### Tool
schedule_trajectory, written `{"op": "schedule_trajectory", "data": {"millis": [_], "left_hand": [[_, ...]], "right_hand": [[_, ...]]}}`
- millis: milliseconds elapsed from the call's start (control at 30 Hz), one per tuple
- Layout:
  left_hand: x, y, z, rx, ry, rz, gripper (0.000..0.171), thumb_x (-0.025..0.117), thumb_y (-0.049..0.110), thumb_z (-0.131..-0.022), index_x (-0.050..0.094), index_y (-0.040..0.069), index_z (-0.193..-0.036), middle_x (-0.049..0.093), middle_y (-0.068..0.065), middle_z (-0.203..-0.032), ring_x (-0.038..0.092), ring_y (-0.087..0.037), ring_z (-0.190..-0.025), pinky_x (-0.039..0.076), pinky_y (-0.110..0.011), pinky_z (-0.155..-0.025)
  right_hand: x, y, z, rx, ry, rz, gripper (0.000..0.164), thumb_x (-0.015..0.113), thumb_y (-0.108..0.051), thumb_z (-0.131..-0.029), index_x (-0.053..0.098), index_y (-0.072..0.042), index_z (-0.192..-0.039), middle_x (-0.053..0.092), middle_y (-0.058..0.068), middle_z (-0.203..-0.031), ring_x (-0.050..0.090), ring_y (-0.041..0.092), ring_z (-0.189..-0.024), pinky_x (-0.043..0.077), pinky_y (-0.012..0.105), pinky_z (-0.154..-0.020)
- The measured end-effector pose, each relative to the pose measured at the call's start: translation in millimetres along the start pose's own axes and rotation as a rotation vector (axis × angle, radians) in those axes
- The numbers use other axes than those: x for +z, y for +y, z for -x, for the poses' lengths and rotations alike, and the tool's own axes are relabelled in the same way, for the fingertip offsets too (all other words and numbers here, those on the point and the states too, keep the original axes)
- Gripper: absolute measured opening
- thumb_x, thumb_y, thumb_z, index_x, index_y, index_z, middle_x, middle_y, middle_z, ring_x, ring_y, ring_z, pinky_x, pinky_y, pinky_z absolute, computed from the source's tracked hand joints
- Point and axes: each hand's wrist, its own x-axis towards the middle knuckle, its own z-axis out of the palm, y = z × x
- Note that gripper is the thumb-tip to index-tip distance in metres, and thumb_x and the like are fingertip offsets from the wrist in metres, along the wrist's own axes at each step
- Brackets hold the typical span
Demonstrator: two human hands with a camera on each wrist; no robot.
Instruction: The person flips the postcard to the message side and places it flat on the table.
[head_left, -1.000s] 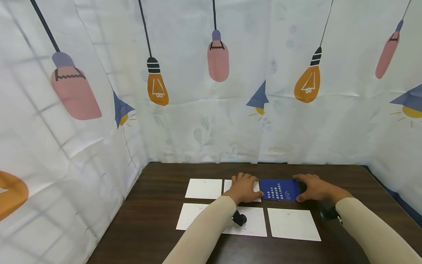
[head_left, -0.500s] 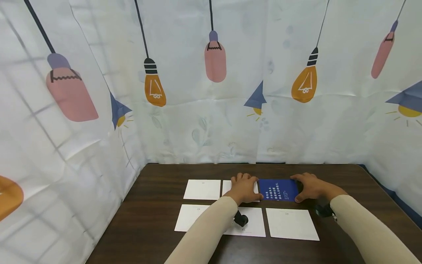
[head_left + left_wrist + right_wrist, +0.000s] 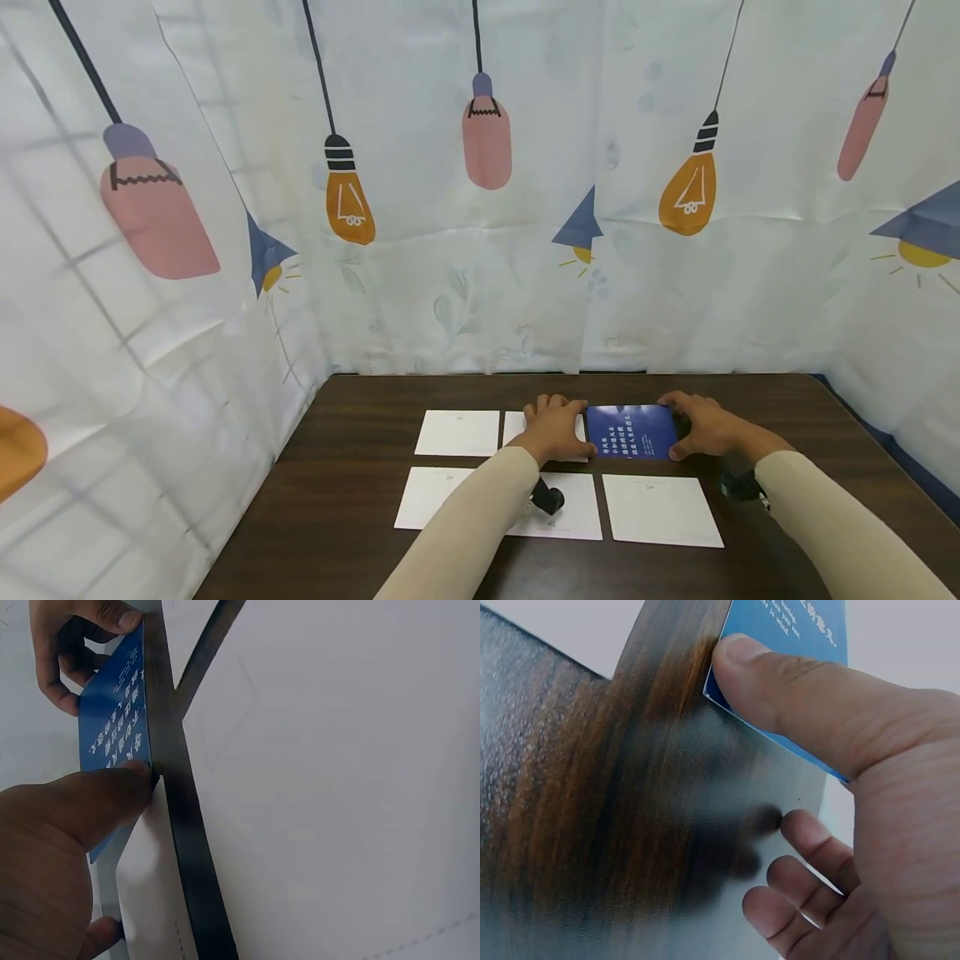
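A blue postcard [image 3: 632, 432] with white writing is at the right end of the far row, between my two hands. My left hand [image 3: 550, 429] holds its left side, the thumb [image 3: 135, 771] lying over the near corner in the left wrist view. Along the right side my right hand [image 3: 708, 427] grips it, with the thumb [image 3: 742, 660] on the near corner and a finger at the far one. In the right wrist view the other fingers are loosely bent above the table. A white card [image 3: 513, 423] lies partly hidden under my left hand.
Several white cards lie face down in two rows: one at the far left [image 3: 457, 432], one at the near right [image 3: 662, 510], others partly under my left sleeve [image 3: 465, 533]. A dark wooden table [image 3: 345, 467] stands against a patterned curtain [image 3: 420, 317].
A pale sheen has appeared on the blue postcard's far edge, and it looks slightly tilted. Both hands stay at its sides. The head view has shifted slightly.
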Motion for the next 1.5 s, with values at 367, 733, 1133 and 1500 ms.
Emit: {"op": "schedule_trajectory", "data": {"millis": [367, 733, 1133, 1500], "left_hand": [[-4.4, -1.7, 1.6, 0.018, 0.020, 0.045, 0.080, 0.086, 0.051, -0.077, 0.054, 0.029, -0.147, 0.052, -0.005, -0.139, 0.037, -0.028, -0.133, 0.029, -0.050, -0.101], [4.0, -0.4, -0.1, 0.064, 0.108, 0.136, 0.083, 0.092, 0.041, -0.075, 0.051, 0.025, -0.145, 0.064, 0.014, -0.124, 0.045, -0.020, -0.127, 0.025, -0.046, -0.102], [7.9, 0.6, 4.4, 0.078, 0.141, 0.285, 0.064, 0.082, 0.025, -0.089, 0.050, 0.020, -0.144, 0.059, 0.024, -0.078, 0.055, -0.003, -0.088, 0.025, -0.042, -0.093], [3.6, 0.1, 9.8, 0.128, 0.158, 0.410, 0.059, 0.078, 0.019, -0.093, 0.047, 0.020, -0.144, 0.066, 0.023, -0.079, 0.062, 0.000, -0.084, 0.024, -0.042, -0.092]], "right_hand": [[2.5, 0.6, 1.5, 0.012, 0.021, -0.058, 0.085, 0.094, -0.023, -0.072, 0.045, -0.005, -0.139, 0.059, 0.030, -0.125, 0.052, 0.054, -0.118, 0.041, 0.071, -0.094], [7.0, 1.8, 9.8, 0.002, 0.086, -0.119, 0.070, 0.081, -0.014, -0.087, 0.040, -0.005, -0.143, 0.060, 0.002, -0.093, 0.057, 0.021, -0.082, 0.047, 0.042, -0.074], [9.7, 0.4, 18.3, -0.029, 0.141, -0.120, 0.057, 0.069, -0.008, -0.096, 0.039, -0.007, -0.146, 0.064, -0.002, -0.087, 0.054, 0.017, -0.069, 0.042, 0.035, -0.062], [3.4, -2.5, 29.0, -0.014, 0.139, -0.153, 0.064, 0.071, -0.015, -0.098, 0.035, 0.001, -0.148, 0.071, 0.000, -0.099, 0.067, 0.021, -0.090, 0.052, 0.045, -0.074]]}}
